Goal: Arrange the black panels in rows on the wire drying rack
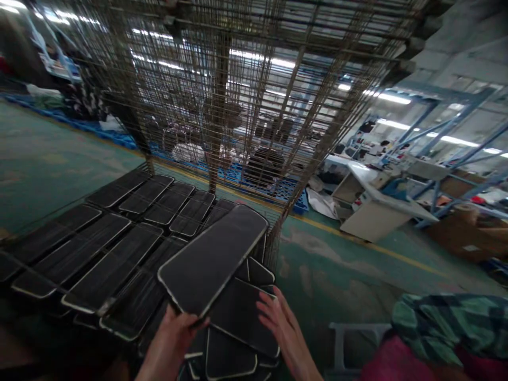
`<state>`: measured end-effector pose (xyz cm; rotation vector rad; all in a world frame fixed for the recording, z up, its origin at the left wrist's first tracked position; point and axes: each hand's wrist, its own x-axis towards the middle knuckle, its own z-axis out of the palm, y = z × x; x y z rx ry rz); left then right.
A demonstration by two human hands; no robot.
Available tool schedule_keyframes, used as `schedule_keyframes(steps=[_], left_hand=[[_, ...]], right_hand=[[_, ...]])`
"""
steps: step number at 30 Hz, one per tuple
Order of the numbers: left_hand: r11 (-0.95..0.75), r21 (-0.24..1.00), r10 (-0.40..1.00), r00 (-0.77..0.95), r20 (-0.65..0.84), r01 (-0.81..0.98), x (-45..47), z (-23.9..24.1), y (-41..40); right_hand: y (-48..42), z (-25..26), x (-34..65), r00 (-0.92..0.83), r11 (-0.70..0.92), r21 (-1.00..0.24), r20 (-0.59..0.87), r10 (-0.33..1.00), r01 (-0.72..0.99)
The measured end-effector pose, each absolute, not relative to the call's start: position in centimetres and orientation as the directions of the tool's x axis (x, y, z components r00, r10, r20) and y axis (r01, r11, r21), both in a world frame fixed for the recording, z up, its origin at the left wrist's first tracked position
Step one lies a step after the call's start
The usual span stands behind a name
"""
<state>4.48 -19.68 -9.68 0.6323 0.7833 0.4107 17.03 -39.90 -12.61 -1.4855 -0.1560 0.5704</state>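
my left hand [174,330] gripped the near end of a black panel [212,259], no writing readable on it. my right hand [280,323] lay spread open on stacked panels [238,317] just beside it.

A factory floor, large and busy.

Long rows of ceiling strip lights [254,58] run across the upper frame behind a tall wire rack [238,106]. The green painted floor [357,275] carries a yellow lane line [397,253]. At right stand blue steel shelving [444,132] and a white worktable [381,203]; dozens of identical black panels [115,264] lie in rows at lower left.
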Motion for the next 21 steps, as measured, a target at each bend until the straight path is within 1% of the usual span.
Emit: schedule_keyframes(steps=[1,2,3,4,5,6,7,8,9,10,11,12,13,14,15,16,17,18,21], left_hand=[[0.753,0.657,0.489,0.704,-0.515,-0.042,4.2,-10.8,-21.5],[0.760,0.649,0.395,0.768,-0.504,0.036,3.9,-11.9,-23.0],[0.757,0.643,0.285,0.829,-0.481,0.113,3.7,-12.8,-24.0],[0.739,0.649,0.181,0.876,-0.447,0.178,3.5,-13.6,-24.4],[0.701,0.680,0.103,0.913,-0.394,0.215,3.3,-14.3,-24.1],[0.639,0.737,0.067,0.938,-0.339,0.220,3.3,-14.9,-23.2],[0.548,0.812,0.095,0.949,-0.299,0.201,3.5,-15.6,-21.7],[0.416,0.891,0.186,0.943,-0.277,0.180,3.9,-16.3,-19.8],[0.263,0.949,0.307,0.917,-0.254,0.174,4.6,-17.1,-17.7],[0.098,0.969,0.476,0.844,-0.245,0.226,5.5,-18.1,-15.6],[-0.032,0.949,0.600,0.766,-0.232,0.313,6.7,-19.2,-13.7],[-0.077,0.924,0.658,0.716,-0.235,0.374,8.1,-20.4,-12.1],[-0.104,0.894,0.692,0.677,-0.250,0.436,9.6,-21.7,-10.9],[-0.111,0.868,0.692,0.664,-0.282,0.484,11.1,-22.9,-10.2],[-0.112,0.846,0.672,0.667,-0.322,0.521,12.4,-24.0,-9.7],[-0.123,0.823,0.643,0.676,-0.360,0.555,13.5,-24.8,-9.5],[-0.140,0.801,0.611,0.688,-0.392,0.581,14.4,-25.4,-9.4],[-0.160,0.783,0.581,0.698,-0.418,0.602,15.0,-25.8,-9.3],[-0.213,0.735,0.522,0.711,-0.471,0.644,15.6,-25.9,-8.6]], right_hand=[[-38.3,-11.7,16.0,0.851,0.117,-0.924,-0.279,0.445,-0.364],[-37.0,-10.9,15.3,0.859,0.221,-0.885,-0.295,0.418,-0.411],[-36.2,-10.4,14.9,0.879,0.284,-0.864,-0.302,0.369,-0.416],[-35.8,-10.3,14.8,0.897,0.306,-0.860,-0.315,0.311,-0.408],[-36.0,-10.7,14.8,0.906,0.291,-0.867,-0.337,0.257,-0.405],[-36.4,-11.5,15.0,0.907,0.249,-0.877,-0.364,0.214,-0.411],[-37.1,-12.8,15.2,0.908,0.185,-0.893,-0.383,0.171,-0.411],[-37.8,-14.4,15.4,0.911,0.110,-0.908,-0.391,0.130,-0.405],[-38.3,-16.3,15.5,0.917,0.042,-0.918,-0.390,0.089,-0.394],[-38.7,-18.2,15.5,0.922,-0.017,-0.923,-0.385,0.053,-0.384],[-38.9,-20.1,15.4,0.932,-0.082,-0.930,-0.362,0.012,-0.360],[-38.9,-21.9,15.2,0.952,-0.167,-0.937,-0.305,-0.037,-0.307],[-38.8,-23.5,15.0,0.974,-0.278,-0.933,-0.213,-0.082,-0.227],[-38.6,-24.8,14.8,0.989,-0.405,-0.905,-0.091,-0.117,-0.131],[-38.4,-26.0,14.5,0.990,-0.536,-0.844,0.045,-0.135,-0.034],[-38.3,-27.0,14.3,0.977,-0.640,-0.767,0.163,-0.135,0.040],[-38.2,-28.0,14.0,0.963,-0.703,-0.706,0.239,-0.128,0.081],[-38.1,-28.8,13.7,0.952,-0.737,-0.669,0.277,-0.130,0.094],[-38.0,-31.0,12.8,0.944,-0.771,-0.632,0.297,-0.145,0.080]])
